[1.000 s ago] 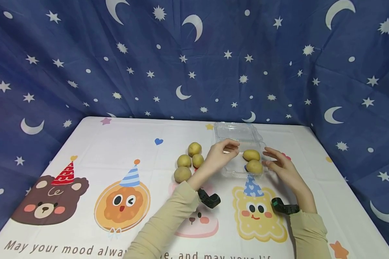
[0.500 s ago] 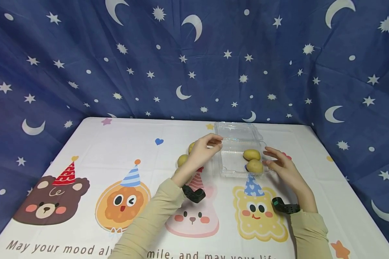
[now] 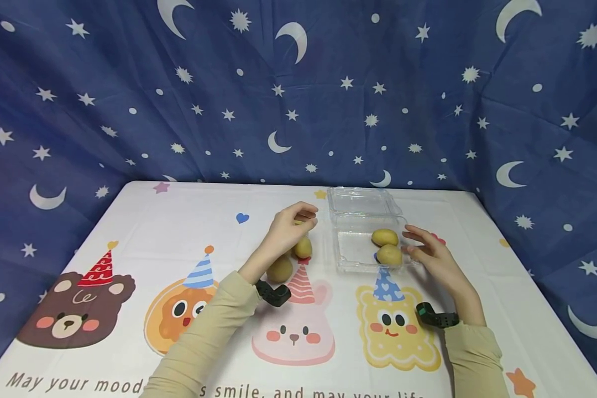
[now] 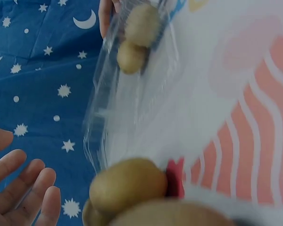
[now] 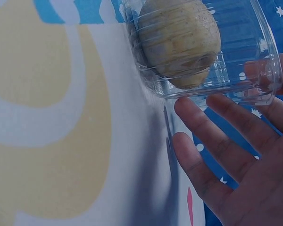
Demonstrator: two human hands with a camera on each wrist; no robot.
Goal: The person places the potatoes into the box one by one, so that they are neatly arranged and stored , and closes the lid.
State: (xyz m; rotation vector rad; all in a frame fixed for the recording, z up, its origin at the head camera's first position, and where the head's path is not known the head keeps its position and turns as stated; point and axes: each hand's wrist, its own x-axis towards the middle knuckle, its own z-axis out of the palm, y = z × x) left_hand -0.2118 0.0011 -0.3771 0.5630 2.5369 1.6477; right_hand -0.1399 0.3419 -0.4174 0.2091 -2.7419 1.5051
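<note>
My left hand [image 3: 287,226] hovers over a cluster of potatoes [image 3: 279,269], holding nothing, its fingers loosely bent. It covers part of the cluster in the head view; the left wrist view shows a near potato [image 4: 127,186] to the right of the fingers. A clear plastic clamshell box [image 3: 350,249] lies with its lid [image 3: 360,202] folded back. Two potatoes [image 3: 385,237] sit in its right side. My right hand [image 3: 433,254] is at the box's right side. In the right wrist view its extended fingers [image 5: 221,146] lie along the outer wall, some apparently touching it.
The table has a white printed cloth [image 3: 194,204] with cartoon figures and lettering. A blue curtain [image 3: 219,83] with moons and stars hangs behind and at both sides. Each wrist wears a black band [image 3: 273,293].
My left hand has moved left from above the box to over the potato cluster, with nothing in it. The right hand and the two potatoes in the box have stayed put.
</note>
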